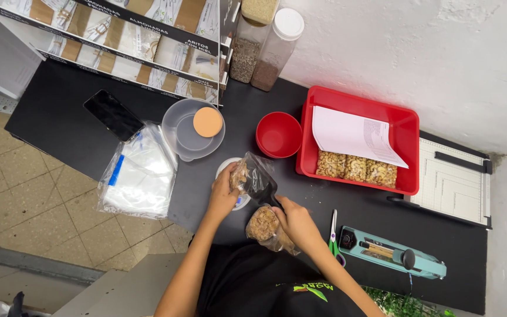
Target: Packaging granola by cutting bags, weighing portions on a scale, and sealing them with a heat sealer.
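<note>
My left hand [223,194] holds a small clear plastic bag [247,174] partly filled with nuts over a small white scale [230,167]. My right hand [296,222] grips the handle of a black scoop [263,189] whose blade is pushed into the bag's mouth. Just below the scoop lies a larger clear bag of nuts [263,224], resting under my right hand on the black table [353,211].
A red bowl [278,134], a red tray [409,149] with paper and packed nut bags, a clear bowl with an orange disc [193,129], a stack of plastic bags [139,174], a phone [113,114], green scissors [334,238], a teal sealer [391,252], a paper cutter [453,185] and jars [268,47].
</note>
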